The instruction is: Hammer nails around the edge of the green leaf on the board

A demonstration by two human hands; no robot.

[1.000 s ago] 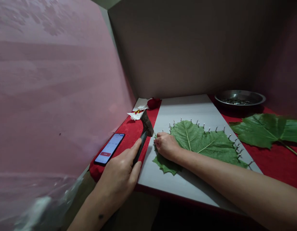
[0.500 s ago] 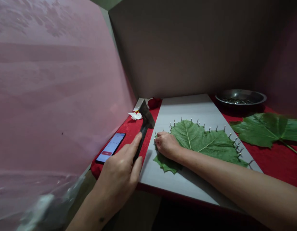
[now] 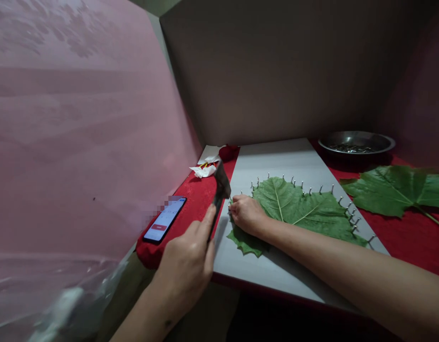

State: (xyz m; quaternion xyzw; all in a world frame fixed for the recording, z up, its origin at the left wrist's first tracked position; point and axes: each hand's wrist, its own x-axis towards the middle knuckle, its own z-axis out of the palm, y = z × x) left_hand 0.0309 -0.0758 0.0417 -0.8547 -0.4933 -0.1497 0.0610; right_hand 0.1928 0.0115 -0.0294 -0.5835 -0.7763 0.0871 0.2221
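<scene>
My left hand (image 3: 191,254) is wrapped round the dark handle of a hammer (image 3: 222,181), whose head is just left of my right hand. With its fingers closed, my right hand (image 3: 247,213) pinches what looks like a nail (image 3: 229,205) at the left edge of a large green leaf (image 3: 304,209). The leaf lies on a pale board (image 3: 272,159), and several upright nails follow its upper and right edges. My right forearm crosses over the leaf and hides its lower part.
A phone (image 3: 165,221) lies on the red cloth (image 3: 200,190) at the left, near crumpled white paper (image 3: 204,171). At the right are a metal bowl (image 3: 356,143) holding nails and another green leaf (image 3: 390,190). Pink sheeting (image 3: 80,142) rises at the left.
My left hand and the hammer have moved right and slightly down, bringing the hammer head closer to my right hand. My right hand has stayed in place, fingers still closed.
</scene>
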